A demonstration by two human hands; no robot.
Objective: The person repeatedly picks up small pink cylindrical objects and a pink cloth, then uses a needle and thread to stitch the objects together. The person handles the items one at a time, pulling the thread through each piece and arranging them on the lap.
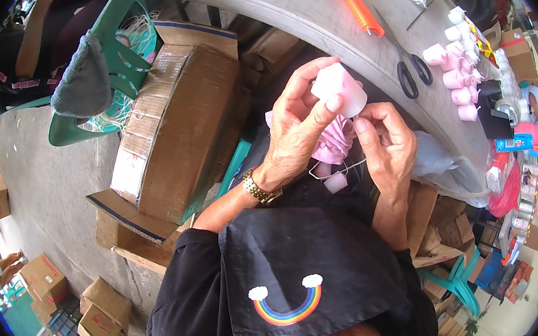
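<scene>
Head view, looking down past a black shirt with a rainbow print. Left hand [298, 133], gold watch on the wrist, pinches a small pale pink cup-shaped piece [339, 87] between thumb and fingers, held up in front of the chest, off the grey table [361, 49]. Right hand [386, 140] closes its fingertips at the piece's lower right edge; what it grips there is too small to tell. Pink material and thin white cord hang beneath the hands. Near the table's front edge: black-handled scissors [414, 73], an orange-handled tool [357, 5], a cluster of pink and white pieces [457, 75] further along. Cardboard box [181, 131] leans left of the hands.
</scene>
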